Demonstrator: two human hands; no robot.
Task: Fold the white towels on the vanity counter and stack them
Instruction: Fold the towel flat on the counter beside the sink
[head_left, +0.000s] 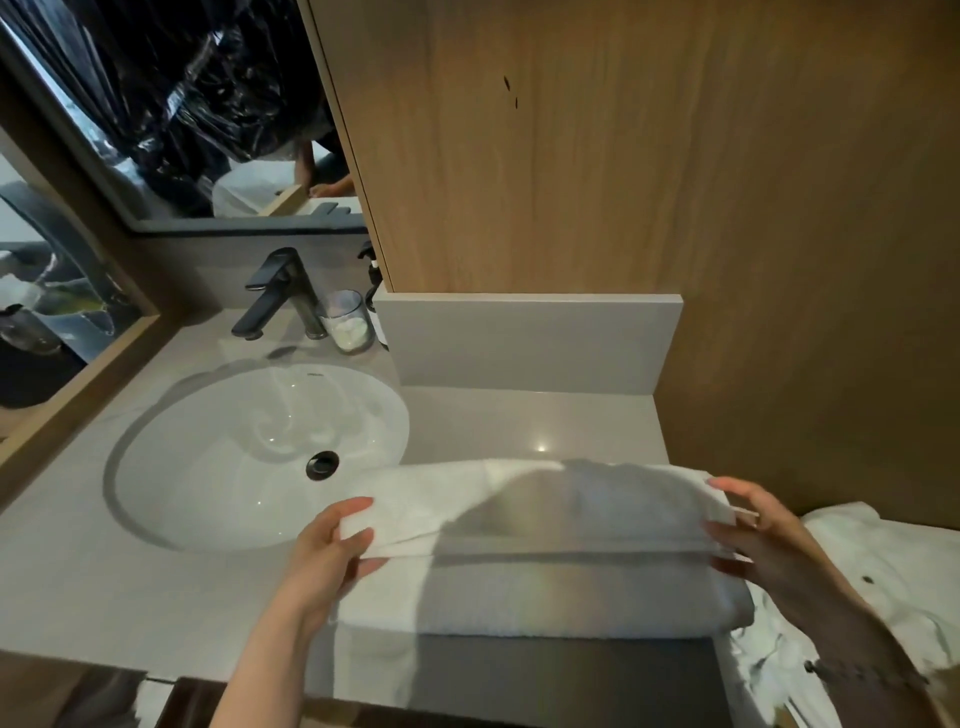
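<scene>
Left grip (332, 540) and right grip (753, 535) pinch towel (519, 509) stretched between them

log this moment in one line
step: fold towel | left hand: grips its left end | right hand: grips right end | towel: on counter beside sink

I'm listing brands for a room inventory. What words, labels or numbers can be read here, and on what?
No text is legible.
sink: a tiny dark mark on the basin's back wall, too small to read.
pump bottle: partly hidden, nothing on it can be read.
towel, faucet, glass: no writing shows.
</scene>
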